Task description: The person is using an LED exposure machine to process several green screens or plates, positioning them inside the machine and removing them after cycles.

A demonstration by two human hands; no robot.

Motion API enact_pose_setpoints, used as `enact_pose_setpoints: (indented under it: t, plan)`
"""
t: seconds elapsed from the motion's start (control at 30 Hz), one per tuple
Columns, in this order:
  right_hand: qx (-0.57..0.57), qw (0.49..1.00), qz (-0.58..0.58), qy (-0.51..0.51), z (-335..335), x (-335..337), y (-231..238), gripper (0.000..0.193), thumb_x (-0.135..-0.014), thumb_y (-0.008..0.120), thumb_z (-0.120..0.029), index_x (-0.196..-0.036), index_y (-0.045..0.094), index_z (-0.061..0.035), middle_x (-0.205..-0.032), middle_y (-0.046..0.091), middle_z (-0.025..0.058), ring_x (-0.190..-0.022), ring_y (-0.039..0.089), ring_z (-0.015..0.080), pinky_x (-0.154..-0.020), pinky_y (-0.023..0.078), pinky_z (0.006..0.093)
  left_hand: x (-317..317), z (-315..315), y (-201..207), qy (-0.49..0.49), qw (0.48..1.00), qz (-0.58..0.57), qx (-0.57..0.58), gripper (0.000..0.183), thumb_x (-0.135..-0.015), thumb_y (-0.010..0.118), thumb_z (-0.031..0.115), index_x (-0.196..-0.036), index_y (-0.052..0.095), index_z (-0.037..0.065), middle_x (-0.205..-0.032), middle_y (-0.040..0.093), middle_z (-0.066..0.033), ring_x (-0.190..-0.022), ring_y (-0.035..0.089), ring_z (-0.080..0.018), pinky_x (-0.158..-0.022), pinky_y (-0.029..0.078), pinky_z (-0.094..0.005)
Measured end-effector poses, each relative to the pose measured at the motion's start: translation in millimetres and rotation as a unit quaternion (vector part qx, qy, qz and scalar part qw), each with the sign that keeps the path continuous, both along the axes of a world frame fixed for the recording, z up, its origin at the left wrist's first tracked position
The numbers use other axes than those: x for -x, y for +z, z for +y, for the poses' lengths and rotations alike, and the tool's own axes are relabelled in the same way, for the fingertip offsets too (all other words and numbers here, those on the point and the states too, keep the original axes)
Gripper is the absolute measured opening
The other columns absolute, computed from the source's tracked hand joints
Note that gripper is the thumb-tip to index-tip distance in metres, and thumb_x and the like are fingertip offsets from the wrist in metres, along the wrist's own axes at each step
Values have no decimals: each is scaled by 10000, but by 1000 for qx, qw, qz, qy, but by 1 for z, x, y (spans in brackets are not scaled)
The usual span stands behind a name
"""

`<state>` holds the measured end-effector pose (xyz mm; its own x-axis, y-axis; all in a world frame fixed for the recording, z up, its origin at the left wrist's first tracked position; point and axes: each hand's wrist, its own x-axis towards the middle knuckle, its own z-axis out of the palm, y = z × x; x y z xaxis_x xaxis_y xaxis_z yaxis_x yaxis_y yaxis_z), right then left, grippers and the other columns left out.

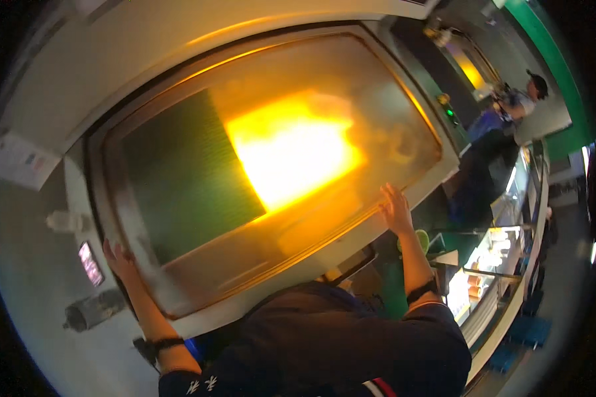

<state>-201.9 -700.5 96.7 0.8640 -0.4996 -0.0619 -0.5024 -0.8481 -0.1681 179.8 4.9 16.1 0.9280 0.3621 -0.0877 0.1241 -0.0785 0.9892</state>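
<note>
In front of me is a wide tray-like frame with rounded corners and a clear or glossy sheet over it. Beneath the sheet, on the left, lies a dark green rectangular panel. A bright yellow-white glow fills the middle beside the panel. My left hand is at the frame's left edge, fingers apart and holding nothing. My right hand is by the near right edge, its fingers raised and spread, with nothing in them. Whether either hand touches the frame I cannot tell.
Left of the frame are a phone with a lit screen, a pale bottle, a clear cylindrical container and a paper sheet. A machine housing overhangs the far side. Another person works at the far right; a lit bench stands nearer.
</note>
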Motion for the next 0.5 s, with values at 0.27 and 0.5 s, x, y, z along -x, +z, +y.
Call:
enact_pose_setpoints:
  t: [0.27, 0.5]
  plan:
    - [138, 977, -21, -159, -334, -9, -40, 784, -874, 667, -441, -1494, 327, -101, -1543, 328, 176, -1419, 314, 357, -1139, 302, 486, 230, -148, 24, -196, 909, 6, -368, 589, -940, 551, 77, -1493, 348, 70, -1550, 334, -160, -1002, 625, -237, -861, 504, -380]
    - [61, 955, 13, -290, -496, -60, -11, 1087, -699, 739, -611, -1537, 245, -127, -1584, 280, 97, -1476, 213, 316, -1166, 192, 575, 336, -149, -20, -272, 735, 77, -616, 885, -948, 536, 512, -1535, 139, -17, -1573, 159, -298, -1456, 149, -469, -1166, 162, -577]
